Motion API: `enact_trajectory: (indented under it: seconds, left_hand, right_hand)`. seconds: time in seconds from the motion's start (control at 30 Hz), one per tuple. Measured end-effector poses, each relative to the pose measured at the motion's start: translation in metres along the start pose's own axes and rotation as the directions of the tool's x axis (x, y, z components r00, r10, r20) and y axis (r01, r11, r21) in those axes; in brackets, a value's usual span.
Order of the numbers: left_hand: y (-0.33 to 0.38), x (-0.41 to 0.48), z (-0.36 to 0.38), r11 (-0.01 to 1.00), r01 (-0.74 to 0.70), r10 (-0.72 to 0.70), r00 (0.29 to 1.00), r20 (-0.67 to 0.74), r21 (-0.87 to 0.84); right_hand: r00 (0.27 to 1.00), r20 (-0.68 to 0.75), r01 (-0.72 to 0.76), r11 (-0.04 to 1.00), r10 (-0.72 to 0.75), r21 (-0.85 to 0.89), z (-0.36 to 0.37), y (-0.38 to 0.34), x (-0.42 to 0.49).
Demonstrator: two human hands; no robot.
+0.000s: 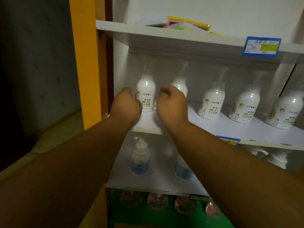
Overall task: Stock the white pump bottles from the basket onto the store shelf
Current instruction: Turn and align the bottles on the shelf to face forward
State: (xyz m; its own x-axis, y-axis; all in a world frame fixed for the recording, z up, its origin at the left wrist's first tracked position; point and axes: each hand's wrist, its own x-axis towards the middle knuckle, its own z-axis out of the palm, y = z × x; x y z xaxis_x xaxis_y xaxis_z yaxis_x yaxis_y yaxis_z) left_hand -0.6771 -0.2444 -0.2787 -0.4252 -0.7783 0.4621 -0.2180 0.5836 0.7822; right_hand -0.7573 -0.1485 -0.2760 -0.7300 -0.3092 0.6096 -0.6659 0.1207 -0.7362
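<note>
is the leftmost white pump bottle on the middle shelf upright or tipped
Upright: the leftmost white pump bottle stands base-down on the white middle shelf, pump pointing up.

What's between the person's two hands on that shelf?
In the head view, one white pump bottle stands upright between the left hand and right hand, close beside the left.

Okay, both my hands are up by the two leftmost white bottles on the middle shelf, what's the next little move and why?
Probably ease the right hand back off the second bottle. It sits farther back than the leftmost bottle and is mostly hidden, so clearing the view lets you check the row. The left hand looks empty beside the leftmost bottle.
</note>
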Motion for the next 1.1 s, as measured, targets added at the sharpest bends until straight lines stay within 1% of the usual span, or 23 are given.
enact_trajectory:
  seconds: [0.03, 0.07, 0.1, 0.13, 0.2, 0.27, 0.33, 0.37, 0.4, 0.47, 0.6, 0.73, 1.1]
  left_hand:
    - [0.001, -0.007, -0.001, 0.996, -0.060, 0.052, 0.993, -0.108, -0.065]
    - [0.002, -0.014, -0.002, 0.983, -0.144, 0.118, 0.972, -0.205, -0.114]
    - [0.003, -0.021, -0.003, 0.964, -0.227, 0.190, 0.950, -0.247, -0.135]
    - [0.006, -0.028, -0.001, 0.944, -0.297, 0.259, 0.937, -0.235, -0.142]
    - [0.016, -0.037, 0.006, 0.917, -0.370, 0.352, 0.927, -0.130, -0.150]
    - [0.035, -0.040, 0.021, 0.932, -0.327, 0.334, 0.942, 0.020, -0.155]
    - [0.052, -0.040, 0.038, 0.970, -0.199, 0.220, 0.962, 0.163, -0.138]
    - [0.057, -0.039, 0.047, 0.982, -0.150, 0.171, 0.964, 0.204, -0.113]
    - [0.058, -0.038, 0.054, 0.989, -0.127, 0.142, 0.964, 0.226, -0.078]
    - [0.054, -0.036, 0.062, 0.991, -0.135, 0.134, 0.960, 0.244, -0.015]
    - [0.049, -0.031, 0.065, 0.987, -0.159, 0.157, 0.930, 0.333, -0.022]
    - [0.050, -0.032, 0.065, 0.986, -0.169, 0.157, 0.936, 0.315, 0.010]
    - [0.052, -0.036, 0.071, 0.981, -0.187, 0.164, 0.947, 0.277, 0.056]
  right_hand:
    - [0.996, -0.063, 0.066, 0.996, -0.062, 0.063, -0.013, -0.001, -0.003]
    - [0.990, -0.110, 0.103, 0.991, -0.092, 0.091, -0.028, 0.000, -0.004]
    - [0.986, -0.136, 0.107, 0.991, -0.096, 0.081, -0.044, 0.005, -0.003]
    - [0.986, -0.144, 0.086, 0.995, -0.079, 0.041, -0.059, 0.012, 0.000]
    - [0.992, -0.127, 0.021, 0.998, -0.028, -0.058, -0.082, 0.030, 0.008]
    - [0.995, -0.092, -0.035, 0.993, 0.024, -0.115, -0.090, 0.045, 0.015]
    - [0.997, -0.026, -0.077, 0.986, 0.074, -0.146, -0.087, 0.052, 0.017]
    - [0.996, 0.015, -0.085, 0.983, 0.088, -0.162, -0.084, 0.053, 0.017]
    - [0.994, 0.053, -0.084, 0.980, 0.094, -0.178, -0.083, 0.053, 0.017]
    - [0.989, 0.127, -0.055, 0.978, 0.082, -0.202, -0.083, 0.050, 0.016]
    - [0.959, 0.279, 0.002, 0.985, 0.046, -0.171, -0.085, 0.048, 0.016]
    - [0.955, 0.293, -0.018, 0.992, 0.053, -0.121, -0.083, 0.052, 0.020]
    - [0.947, 0.310, -0.058, 0.993, 0.088, -0.103, -0.084, 0.052, 0.018]
